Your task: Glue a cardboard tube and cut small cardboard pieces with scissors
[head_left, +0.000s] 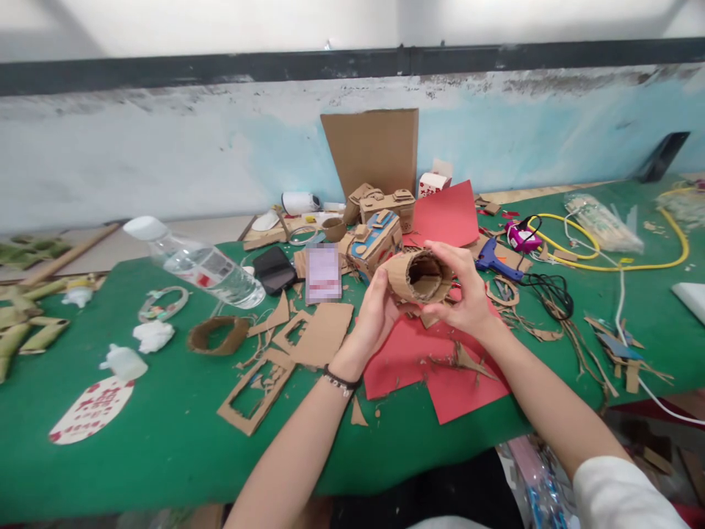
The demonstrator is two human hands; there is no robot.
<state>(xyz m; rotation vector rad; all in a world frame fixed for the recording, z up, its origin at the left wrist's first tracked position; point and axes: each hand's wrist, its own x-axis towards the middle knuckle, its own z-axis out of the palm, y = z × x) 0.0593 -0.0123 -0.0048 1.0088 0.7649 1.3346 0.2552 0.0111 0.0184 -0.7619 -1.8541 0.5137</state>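
Both hands meet above a green table point(137, 455), closed around a rolled cardboard tube point(419, 277) held up off the surface with its open end turned toward the camera, so the hollow inside shows. The left hand point(377, 312) cups the tube from below and the side, fingers curled against its corrugated wall; the right hand point(465, 290) wraps over the top and far side, thumb near the rim. That two-sided grip appears to keep the curl from springing open. A dark bracelet point(341, 380) circles the left wrist.

Directly beneath the hands lie red paper sheets point(440, 367) strewn with cardboard slivers, serving as the working patch. Just left of the left hand are cut cardboard frames point(258, 389) with window-shaped holes, and farther left a cardboard ring point(217, 334). Beyond the left hand, a water bottle point(192, 261) lies tilted beside a black phone point(274, 270).

Behind the hands stands a small cardboard model point(380, 228), with a plain cardboard sheet point(371, 150) propped against the wall. To the right of the right hand, within easy reach, rests a blue glue gun point(496, 261), its black cord point(551, 294) coiled nearby, and a yellow cable point(617, 261) loops farther off.
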